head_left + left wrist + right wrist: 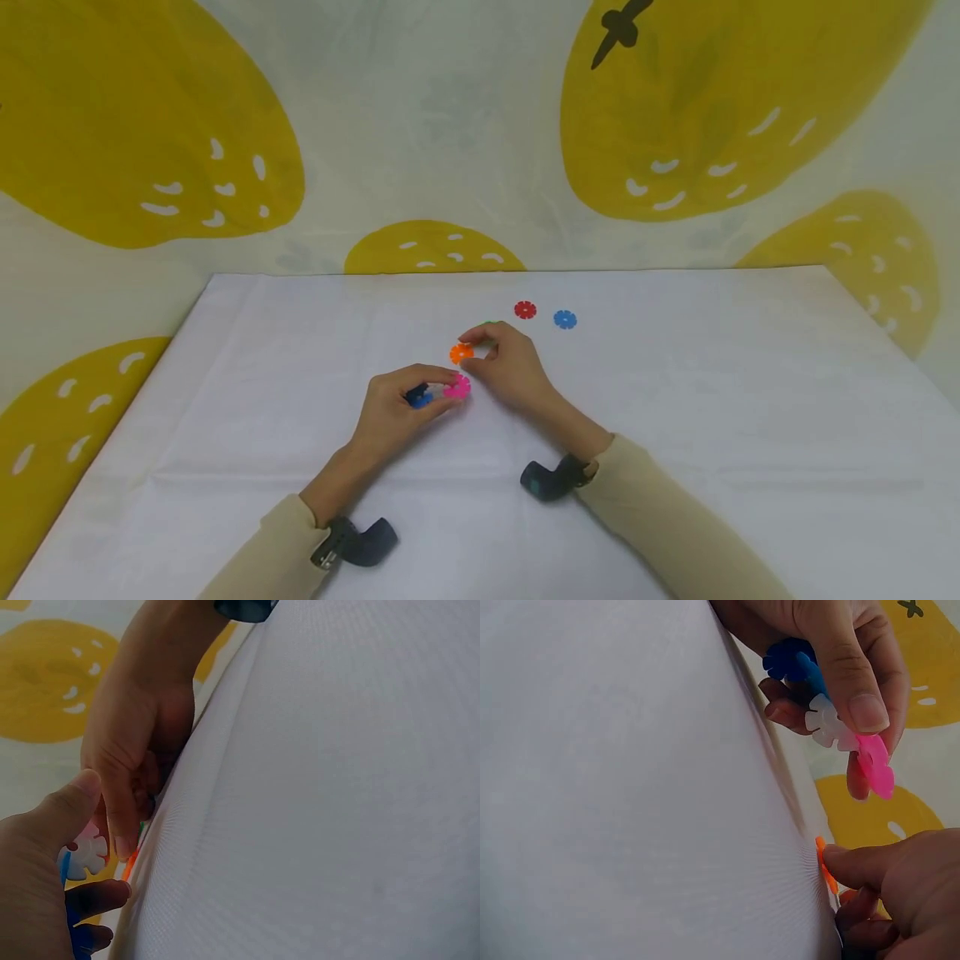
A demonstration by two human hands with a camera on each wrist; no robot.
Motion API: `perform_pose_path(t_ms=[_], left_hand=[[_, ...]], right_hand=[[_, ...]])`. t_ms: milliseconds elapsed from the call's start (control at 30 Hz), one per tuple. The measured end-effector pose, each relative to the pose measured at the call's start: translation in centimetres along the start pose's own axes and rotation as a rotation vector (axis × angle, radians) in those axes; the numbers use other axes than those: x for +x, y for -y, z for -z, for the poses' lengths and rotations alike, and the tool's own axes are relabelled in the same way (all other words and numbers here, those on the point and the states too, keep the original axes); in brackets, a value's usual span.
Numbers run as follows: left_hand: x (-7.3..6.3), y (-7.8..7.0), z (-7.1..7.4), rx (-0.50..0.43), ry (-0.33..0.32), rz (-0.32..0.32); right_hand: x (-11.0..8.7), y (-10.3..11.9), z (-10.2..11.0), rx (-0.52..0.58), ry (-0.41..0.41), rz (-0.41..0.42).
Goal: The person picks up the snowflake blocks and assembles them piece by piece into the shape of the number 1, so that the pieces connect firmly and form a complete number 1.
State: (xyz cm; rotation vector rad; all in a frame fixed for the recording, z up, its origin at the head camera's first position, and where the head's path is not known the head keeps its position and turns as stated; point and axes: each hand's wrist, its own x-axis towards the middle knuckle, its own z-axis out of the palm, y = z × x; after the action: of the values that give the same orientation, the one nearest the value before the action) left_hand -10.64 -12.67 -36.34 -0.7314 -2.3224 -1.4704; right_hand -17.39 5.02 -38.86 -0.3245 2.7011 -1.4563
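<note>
My left hand [397, 404] grips a short chain of plastic snowflake discs between thumb and fingers. The chain runs from a dark blue disc [786, 660] through a lighter blue disc [422, 400] and a translucent white disc [829, 724] to a pink disc [458, 387] at the outer end. Just to the right, my right hand [513, 367] is low at the table, thumb and index fingertip at the edges of an orange snowflake disc [461, 354], pinching it. Part of a green disc [491, 322] peeks out behind the right hand, which hides the rest.
Farther back on the white-covered table [675, 417] lie a red snowflake disc [525, 310] and a blue snowflake disc [566, 320]. A backdrop [435, 125] with yellow fruit shapes rises behind the table's far edge. Dark cameras sit on both wrists.
</note>
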Motion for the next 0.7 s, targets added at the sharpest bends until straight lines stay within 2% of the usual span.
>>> perform_pose_path(t_ms=[467, 700], left_hand=[[0.0, 0.4, -0.2, 0.014, 0.009, 0.009], [-0.7, 3.5, -0.7, 0.021, 0.008, 0.032]], right_hand=[[0.1, 0.6, -0.1, -0.086, 0.009, -0.007], [-0.1, 0.5, 0.1, -0.067, 0.032, -0.045]])
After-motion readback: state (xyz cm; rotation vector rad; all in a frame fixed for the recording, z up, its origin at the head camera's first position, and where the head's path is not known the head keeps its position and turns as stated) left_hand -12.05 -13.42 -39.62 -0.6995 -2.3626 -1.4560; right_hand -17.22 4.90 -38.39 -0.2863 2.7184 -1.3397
